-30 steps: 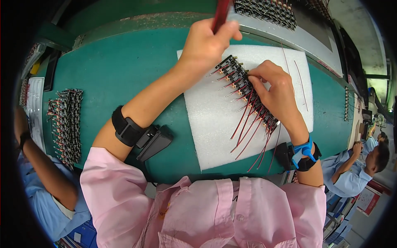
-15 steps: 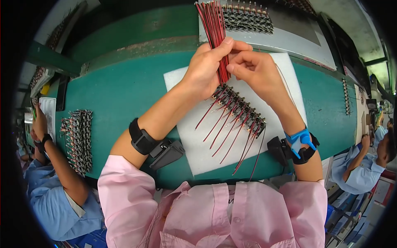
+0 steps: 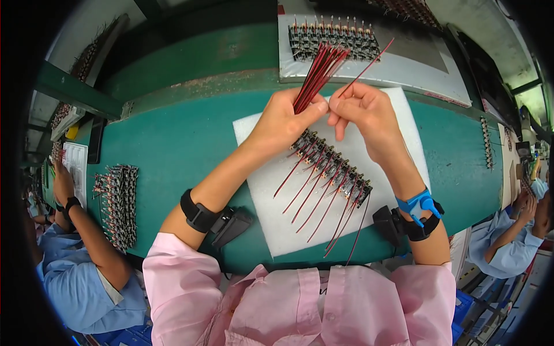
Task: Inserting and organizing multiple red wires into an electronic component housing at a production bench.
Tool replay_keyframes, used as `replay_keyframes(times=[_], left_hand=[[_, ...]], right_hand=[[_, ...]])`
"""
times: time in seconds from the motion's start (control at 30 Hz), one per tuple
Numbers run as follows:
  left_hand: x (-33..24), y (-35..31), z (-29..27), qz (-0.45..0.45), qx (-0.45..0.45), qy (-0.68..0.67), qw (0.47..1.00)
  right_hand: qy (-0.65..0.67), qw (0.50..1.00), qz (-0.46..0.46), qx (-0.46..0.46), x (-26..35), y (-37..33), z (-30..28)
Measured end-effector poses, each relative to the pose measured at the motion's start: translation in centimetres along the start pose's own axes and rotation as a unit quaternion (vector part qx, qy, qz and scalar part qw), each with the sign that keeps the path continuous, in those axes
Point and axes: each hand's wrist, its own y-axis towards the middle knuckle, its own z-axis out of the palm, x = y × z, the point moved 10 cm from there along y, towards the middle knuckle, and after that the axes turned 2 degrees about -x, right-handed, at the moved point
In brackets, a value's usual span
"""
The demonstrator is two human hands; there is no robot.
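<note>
My left hand (image 3: pixel 284 120) is closed round a bundle of red and black wires (image 3: pixel 321 75), whose ends fan out upward. Beside it, my right hand (image 3: pixel 365 115) pinches a single red and black wire (image 3: pixel 369 66) that slants up to the right, apart from the bundle. Below both hands, a row of small circuit boards (image 3: pixel 332 164) lies slantwise on a white foam sheet (image 3: pixel 265 225). Several red and black wires (image 3: pixel 306 199) trail from the boards toward me. The left hand hangs over the row's upper end.
More boards stand in rows on a grey metal box (image 3: pixel 415 75) behind the foam. Another stack of boards (image 3: pixel 118 205) sits on the green table (image 3: pixel 179 132) at left, a short row (image 3: pixel 487 144) at right. Co-workers in blue sleeves (image 3: pixel 86 277) work on either side.
My right hand has drawn one wire out of the bundle and now holds it apart. The bundle in my left hand has tilted to the right and come lower.
</note>
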Motion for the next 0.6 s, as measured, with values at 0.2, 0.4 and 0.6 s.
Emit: replay_keyframes(times=[0.2,0.4,0.6], left_hand=[[0.9,0.4,-0.2,0.088,0.024,0.081,0.993],[1.6,0.3,-0.4,0.083,0.052,0.152,0.984],[1.9,0.2,-1.6,0.11,0.015,0.228,0.967]], right_hand=[[-0.053,0.998,-0.034,-0.004,-2.0,0.9,-0.2],[-0.035,0.999,-0.007,0.005,-3.8,1.3,0.1],[-0.108,0.993,-0.033,-0.035,-5.0,1.3,1.0]])
